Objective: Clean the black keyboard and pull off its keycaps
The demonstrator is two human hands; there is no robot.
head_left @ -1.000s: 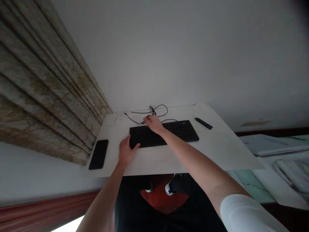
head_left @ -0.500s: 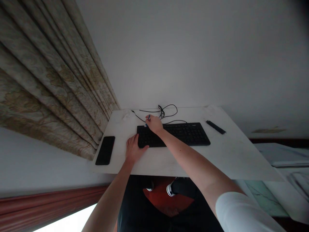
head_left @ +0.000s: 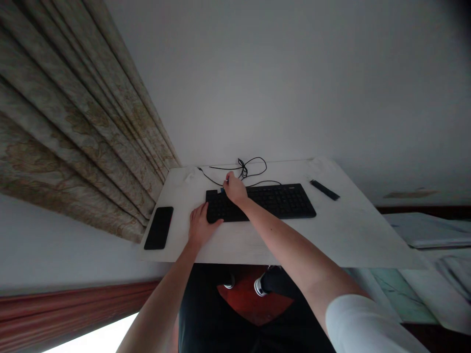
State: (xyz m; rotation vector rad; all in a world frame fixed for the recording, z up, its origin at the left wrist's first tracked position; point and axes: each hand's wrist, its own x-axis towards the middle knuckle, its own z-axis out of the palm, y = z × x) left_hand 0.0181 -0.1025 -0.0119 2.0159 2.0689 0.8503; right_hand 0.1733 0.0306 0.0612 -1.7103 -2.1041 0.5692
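A black keyboard [head_left: 279, 202] lies flat on the white desk. At its front left corner is my left hand [head_left: 199, 226], fingers stretched along the left edge and thumb spread along the front edge, touching it. My right hand [head_left: 236, 190] is closed around a small blue-and-white tool [head_left: 222, 189], whose pale end meets the upper left keys. Most of this tool is hidden by my fingers, so its exact kind is unclear. Behind the keyboard, its black cable [head_left: 253, 160] lies loosely coiled, with the plug [head_left: 199, 169] at the left.
Left of my left hand lies a black phone [head_left: 159, 228]. A dark flat strip [head_left: 324, 189] rests right of the keyboard. The white desk [head_left: 353, 235] backs onto a wall, with a patterned curtain [head_left: 110, 117] along its left side. Papers [head_left: 427, 229] lie beyond the right edge.
My right hand's fingers have shifted slightly on the small tool at the upper left keys. My left hand stays at the keyboard's corner. The whole view has moved a little.
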